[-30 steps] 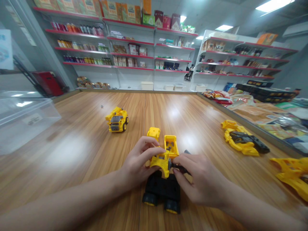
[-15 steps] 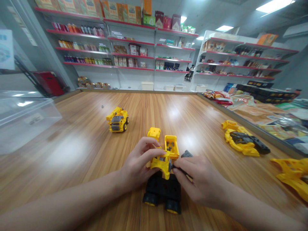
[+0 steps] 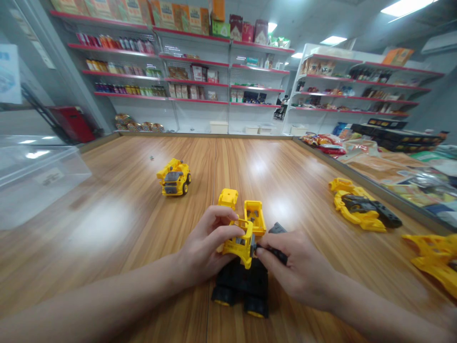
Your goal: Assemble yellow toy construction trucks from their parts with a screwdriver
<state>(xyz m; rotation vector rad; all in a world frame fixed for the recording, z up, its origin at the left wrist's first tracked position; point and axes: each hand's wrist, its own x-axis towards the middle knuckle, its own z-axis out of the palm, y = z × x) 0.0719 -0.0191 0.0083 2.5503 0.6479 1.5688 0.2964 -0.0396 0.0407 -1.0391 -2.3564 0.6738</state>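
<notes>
My left hand [image 3: 207,238] grips a yellow toy truck cab [image 3: 240,247], fingers over its top and side. The thumb and index finger of my right hand [image 3: 296,262] are closed on a dark grey part [image 3: 276,253] at the cab's right side; the fingers hide most of it, so its kind cannot be made out. Just under the cab lies a black wheeled chassis [image 3: 243,281] with yellow hubs. Behind the hands stand a yellow dump bed [image 3: 254,216] with small bits inside and another yellow piece [image 3: 228,197]. A dark block [image 3: 277,228] shows just past my right hand.
An assembled yellow toy truck [image 3: 174,177] stands farther left on the wooden table [image 3: 117,247]. To the right lie a yellow and black toy assembly [image 3: 360,207] and more yellow parts [image 3: 433,257]. A clear plastic box [image 3: 46,176] is at far left. Packaged goods [image 3: 371,166] lie beyond the right edge.
The yellow cab has turned slightly in my left hand, its front facing more to the right. My right hand stays closed on the dark part, with its fingers shifted a little.
</notes>
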